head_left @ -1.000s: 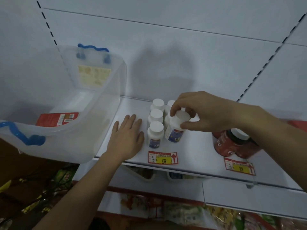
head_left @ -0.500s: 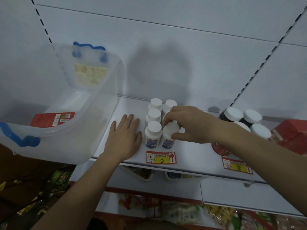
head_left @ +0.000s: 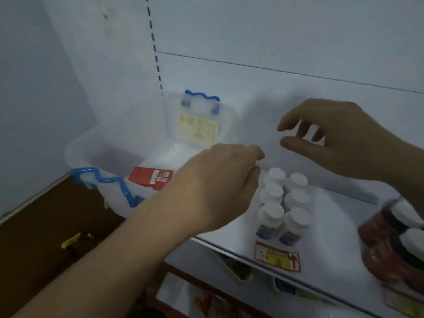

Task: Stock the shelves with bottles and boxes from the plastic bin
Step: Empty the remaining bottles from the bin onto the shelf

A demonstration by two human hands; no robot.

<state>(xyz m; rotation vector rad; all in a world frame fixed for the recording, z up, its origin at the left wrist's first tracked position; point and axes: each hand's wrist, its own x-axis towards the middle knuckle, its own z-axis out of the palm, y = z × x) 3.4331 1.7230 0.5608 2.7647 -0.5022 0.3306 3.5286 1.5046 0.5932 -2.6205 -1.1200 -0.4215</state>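
Note:
Several small white-capped bottles [head_left: 284,200] stand in two rows on the white shelf [head_left: 325,228]. My left hand [head_left: 215,182] hovers just left of them, fingers loosely bent, holding nothing. My right hand [head_left: 337,138] is raised above and behind the bottles, fingers spread and empty. The clear plastic bin [head_left: 110,148] with blue handles sits on the shelf to the left; a red box [head_left: 150,177] lies flat on its bottom.
Dark red jars with white lids [head_left: 394,244] stand at the right edge of the shelf. A red and yellow price tag [head_left: 277,255] is stuck on the shelf's front lip. Lower shelves hold packaged goods. The white back panel rises behind.
My right hand let go of the front right bottle and lifted away. My left hand rose off the shelf. The camera view swung left toward the bin.

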